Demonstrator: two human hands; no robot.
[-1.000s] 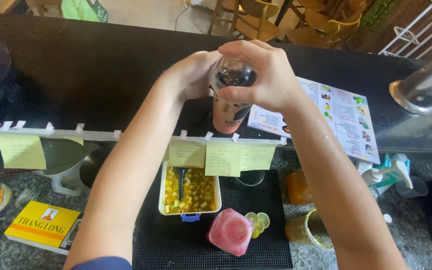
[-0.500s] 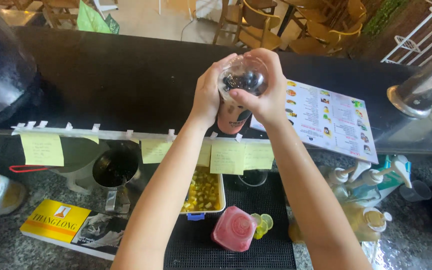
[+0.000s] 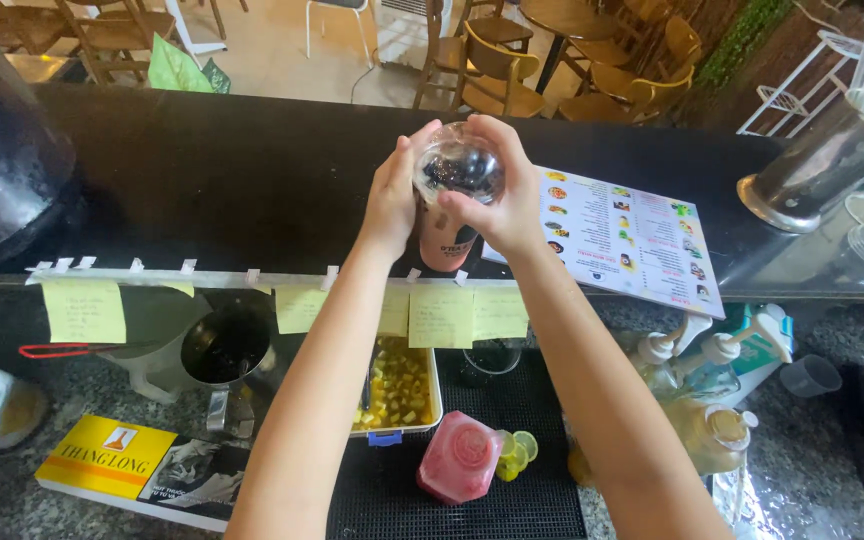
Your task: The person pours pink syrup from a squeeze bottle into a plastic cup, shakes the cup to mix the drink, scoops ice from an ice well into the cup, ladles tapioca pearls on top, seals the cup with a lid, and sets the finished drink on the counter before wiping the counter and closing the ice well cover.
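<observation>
A plastic cup of brown drink (image 3: pixel 449 240) stands on the black counter (image 3: pixel 252 190), topped by a clear dome lid (image 3: pixel 459 167). My left hand (image 3: pixel 394 195) wraps the left side of the lid and cup top. My right hand (image 3: pixel 504 195) presses on the lid from the right, fingers curled over its rim. Both forearms reach up from the bottom of the view.
A laminated picture menu (image 3: pixel 632 235) lies right of the cup. Yellow sticky notes (image 3: pixel 440 315) hang from a rail. Below sit a tray of yellow fruit chunks (image 3: pixel 402 390), a pink bottle (image 3: pixel 459 460), lime slices (image 3: pixel 517 450), pump bottles (image 3: pixel 702 390), a metal jug (image 3: pixel 227 350) and a yellow book (image 3: pixel 112 460).
The view has shifted so the cup sits more central and lower. Both hands stay on the dome lid, the right one now lower on its side.
</observation>
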